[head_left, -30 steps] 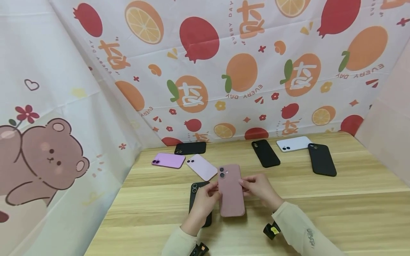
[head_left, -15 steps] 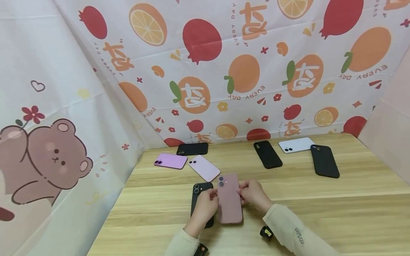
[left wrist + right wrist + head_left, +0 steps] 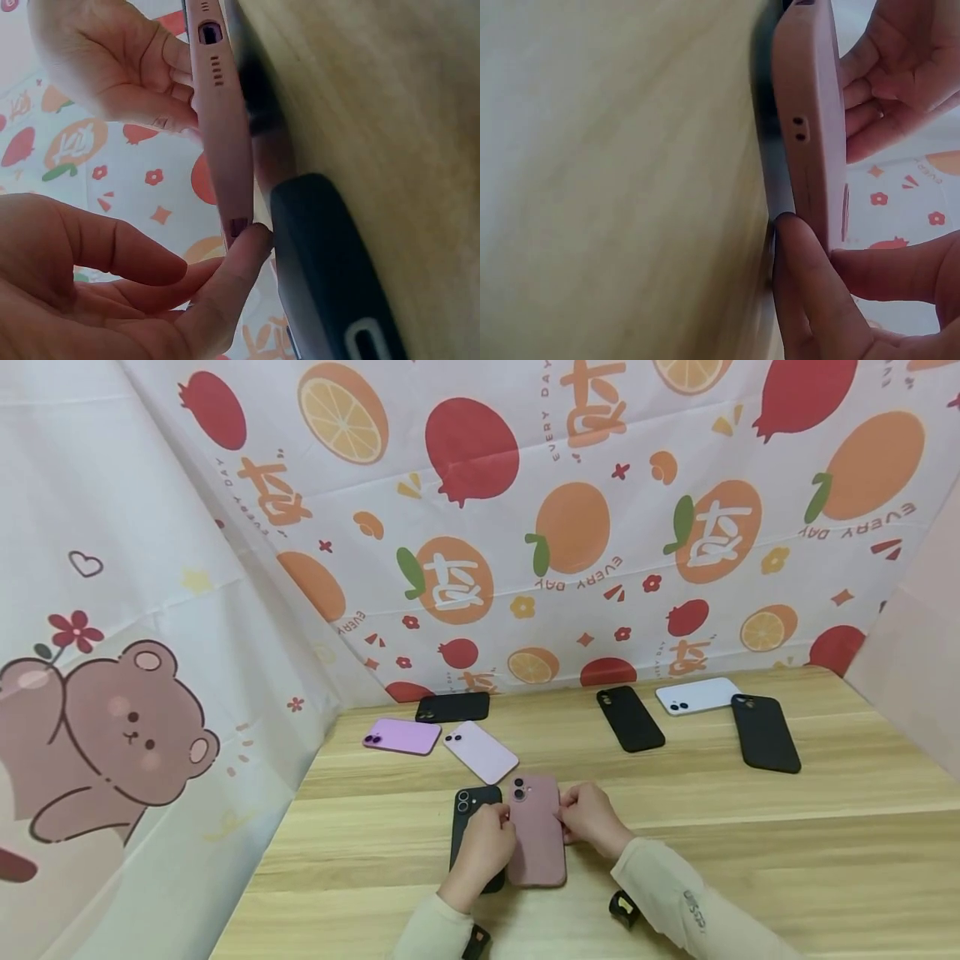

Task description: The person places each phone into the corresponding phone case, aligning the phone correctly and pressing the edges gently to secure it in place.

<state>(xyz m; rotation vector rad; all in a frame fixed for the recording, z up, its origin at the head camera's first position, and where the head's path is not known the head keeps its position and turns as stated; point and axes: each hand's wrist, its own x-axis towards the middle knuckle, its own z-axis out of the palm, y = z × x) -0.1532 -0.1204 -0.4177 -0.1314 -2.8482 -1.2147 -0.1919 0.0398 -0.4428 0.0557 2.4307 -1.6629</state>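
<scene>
Currently: pink phone over wooden table, just beside dark phone, long edges pinched in the fingertips of left hand and right hand; judged light, stiff, somewhat slippery, breakable if dropped, best taken by those edges.

“EVERY DAY”, repeated across the fruit-patterned backdrop cloth; small lettering on the right sleeve, illegible.

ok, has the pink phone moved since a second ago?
Yes. In the head view the pink phone has come down the picture and slightly left, its bottom edge now nearly level with that of the dark phone beside it.
</scene>
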